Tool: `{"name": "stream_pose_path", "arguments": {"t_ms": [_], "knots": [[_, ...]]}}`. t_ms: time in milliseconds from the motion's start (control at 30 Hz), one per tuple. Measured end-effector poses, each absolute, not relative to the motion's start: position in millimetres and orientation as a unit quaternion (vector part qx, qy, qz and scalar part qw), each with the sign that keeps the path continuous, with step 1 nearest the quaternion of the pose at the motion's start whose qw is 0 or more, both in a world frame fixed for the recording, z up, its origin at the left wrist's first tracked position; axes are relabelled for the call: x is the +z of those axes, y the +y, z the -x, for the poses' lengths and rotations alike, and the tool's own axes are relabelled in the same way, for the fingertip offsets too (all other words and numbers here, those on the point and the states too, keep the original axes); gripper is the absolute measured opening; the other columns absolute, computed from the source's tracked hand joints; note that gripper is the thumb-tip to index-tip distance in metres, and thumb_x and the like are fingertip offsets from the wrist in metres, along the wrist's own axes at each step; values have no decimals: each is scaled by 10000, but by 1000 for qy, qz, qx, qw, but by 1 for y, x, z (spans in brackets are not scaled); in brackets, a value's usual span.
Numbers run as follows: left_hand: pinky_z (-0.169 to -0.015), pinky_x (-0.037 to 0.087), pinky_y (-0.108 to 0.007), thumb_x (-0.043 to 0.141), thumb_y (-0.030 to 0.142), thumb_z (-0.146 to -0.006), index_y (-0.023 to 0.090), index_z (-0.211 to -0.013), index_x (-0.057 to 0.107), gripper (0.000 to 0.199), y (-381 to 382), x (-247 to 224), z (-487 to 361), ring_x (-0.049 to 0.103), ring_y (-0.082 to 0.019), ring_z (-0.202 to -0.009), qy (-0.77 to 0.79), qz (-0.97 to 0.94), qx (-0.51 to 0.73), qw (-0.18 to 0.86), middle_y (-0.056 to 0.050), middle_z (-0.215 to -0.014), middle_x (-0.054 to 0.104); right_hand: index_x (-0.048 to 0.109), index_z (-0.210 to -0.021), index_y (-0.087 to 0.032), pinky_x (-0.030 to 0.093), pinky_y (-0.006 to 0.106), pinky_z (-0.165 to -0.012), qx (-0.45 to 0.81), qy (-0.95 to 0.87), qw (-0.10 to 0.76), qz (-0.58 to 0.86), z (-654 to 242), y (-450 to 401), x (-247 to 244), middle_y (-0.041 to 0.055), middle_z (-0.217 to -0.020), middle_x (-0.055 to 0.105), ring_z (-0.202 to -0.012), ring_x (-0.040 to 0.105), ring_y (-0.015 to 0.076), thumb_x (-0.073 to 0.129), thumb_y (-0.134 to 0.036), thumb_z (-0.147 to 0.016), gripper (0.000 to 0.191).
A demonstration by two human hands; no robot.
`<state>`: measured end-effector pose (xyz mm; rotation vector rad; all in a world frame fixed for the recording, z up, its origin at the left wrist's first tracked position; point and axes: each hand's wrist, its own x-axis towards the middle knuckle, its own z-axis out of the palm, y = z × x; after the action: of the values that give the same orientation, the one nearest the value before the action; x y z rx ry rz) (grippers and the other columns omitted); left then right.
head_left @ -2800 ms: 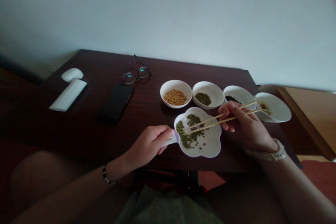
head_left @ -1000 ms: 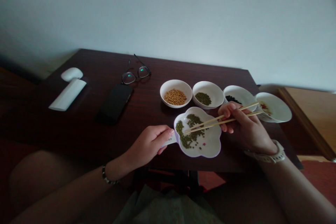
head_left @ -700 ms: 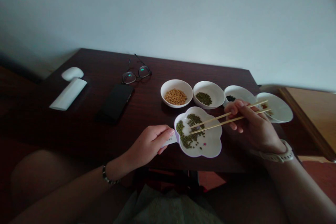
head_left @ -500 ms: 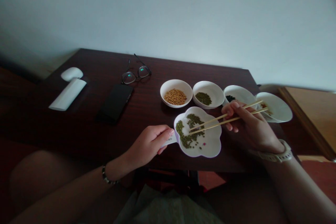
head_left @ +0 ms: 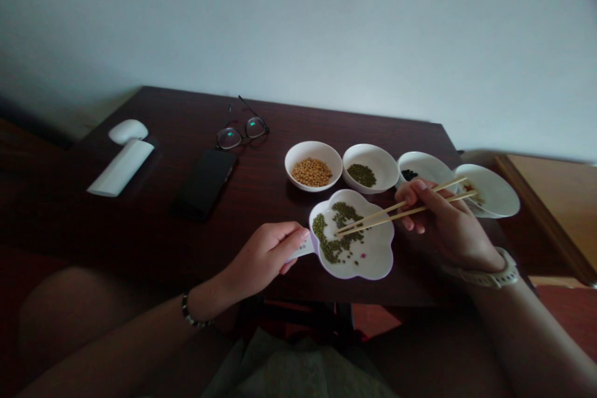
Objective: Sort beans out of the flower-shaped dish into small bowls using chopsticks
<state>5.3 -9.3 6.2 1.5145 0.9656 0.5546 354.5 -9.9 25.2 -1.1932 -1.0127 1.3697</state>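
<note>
My left hand (head_left: 273, 253) is closed round the short handle of a white flower-shaped dish (head_left: 375, 249) with a lilac edge. Green beans (head_left: 326, 245) lie scattered over the left half of the dish. In my right hand (head_left: 441, 221) is a pair of wooden chopsticks (head_left: 396, 210), their tips low among the beans and close together. Whether the tips pinch a bean is too small to tell. Behind the dish stand a white bowl of yellow soybeans (head_left: 311, 172) and a white bowl of green beans (head_left: 362, 175).
Right of these, a bowl (head_left: 429, 166) holds some dark pieces, and another bowl (head_left: 499, 193) has brownish bits, partly behind the chopsticks. Glasses (head_left: 242, 132), a black phone (head_left: 205, 183) and a white folding device (head_left: 122, 168) lie on the dark table (head_left: 275, 199). A wooden board (head_left: 555, 199) is at right.
The chopstick tips have drawn slightly closer together over the beans. Both hands, the dish and the bowls stay practically where they were.
</note>
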Motion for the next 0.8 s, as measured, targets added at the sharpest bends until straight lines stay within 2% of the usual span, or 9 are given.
{"name": "stream_pose_path", "arguments": {"t_ms": [133,500,800], "knots": [[-595,369,-279,522,430,-1199,231,-754,547,488,-10,7,-6,485,-123,-556,416,-654,238,586,62,-591,538,738,-842,-221,415,252,-462,576,-417,506,488,-353,-9,25,36,-812,626,-587,525,128,821,-524,-1085,398],[-592,370,-279,520,420,-1203,231,-750,544,492,-10,7,-6,480,-121,-555,415,-653,241,586,64,-589,532,740,-875,-222,431,235,-468,582,-430,488,487,-353,-9,22,32,-800,627,-598,555,128,767,-545,-1122,408],[-584,370,-278,521,437,-1204,233,-752,542,497,-10,5,-5,478,-118,-544,414,-653,241,587,64,-586,534,718,-862,-224,431,248,-500,571,-421,512,485,-353,-9,21,26,-802,615,-596,521,125,775,-513,-1121,392]]}}
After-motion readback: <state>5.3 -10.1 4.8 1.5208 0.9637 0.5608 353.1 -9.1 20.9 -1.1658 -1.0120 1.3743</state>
